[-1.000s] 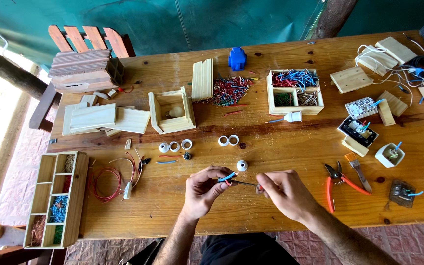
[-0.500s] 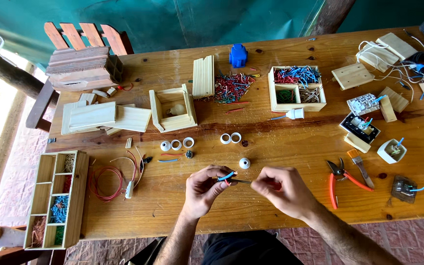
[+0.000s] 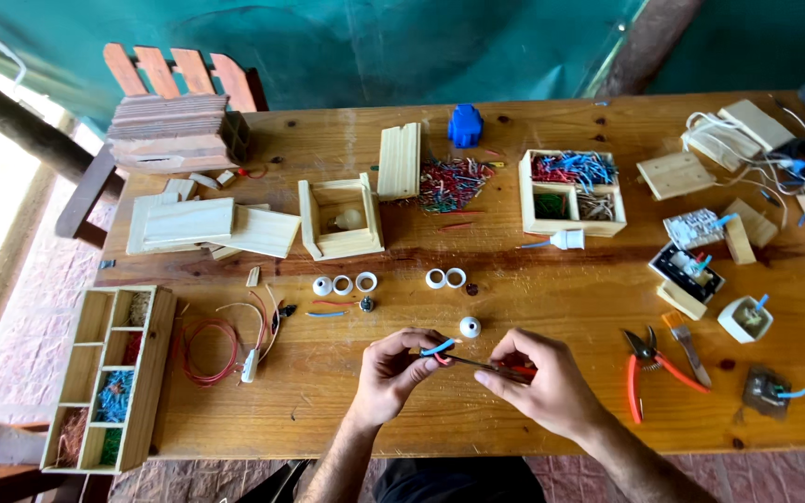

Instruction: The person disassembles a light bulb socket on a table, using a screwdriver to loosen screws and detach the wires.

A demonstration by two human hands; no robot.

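1. The left hand (image 3: 393, 373) is closed in a pinch on a short blue wire (image 3: 438, 347), at the near middle of the wooden surface (image 3: 514, 298).
2. The right hand (image 3: 547, 382) is curled shut around a thin dark tool with a red handle (image 3: 491, 366); its tip reaches the blue wire between the two hands.
3. A small white round piece (image 3: 470, 327) lies just beyond the hands.
4. The long wooden tray (image 3: 156, 373) at the left edge has several compartments: blue wire bits in one, green in another, reddish and pale strands in the rest.
5. The square wooden box (image 3: 572, 194) farther back is divided: red and blue wire bits fill the rear section, green ones the front left, pale ones the front right.
6. The open wooden box (image 3: 339, 219) holds one pale rounded thing; what it is cannot be told.
7. A loose heap of coloured wire bits (image 3: 454, 182) lies between these two boxes.
8. Orange-handled pliers (image 3: 649, 363) lie to the right of the right hand.
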